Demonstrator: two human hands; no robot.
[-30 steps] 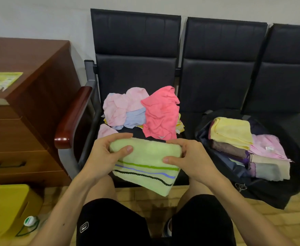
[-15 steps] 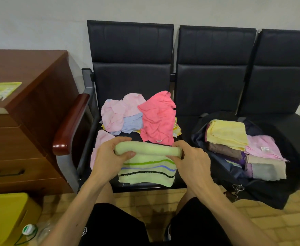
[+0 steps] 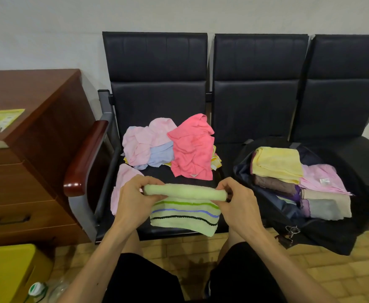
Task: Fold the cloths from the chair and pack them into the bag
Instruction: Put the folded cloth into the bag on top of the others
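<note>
Seen from a single wide-angle camera worn on my head, looking forward and down from where I sit. It squarely faces the row of three black seats (image 3: 260, 106), with the wall (image 3: 48, 29) behind them. My left hand (image 3: 133, 200) and right hand (image 3: 239, 200) are close below the lens at mid-view, gripping the green striped cloth (image 3: 184, 213) over the left seat's front edge. My thighs (image 3: 146, 281) fill the bottom edge. The wooden cabinet (image 3: 37, 149) runs off the left, and the bag (image 3: 332, 239) overhangs the middle seat's front edge at right.
</note>
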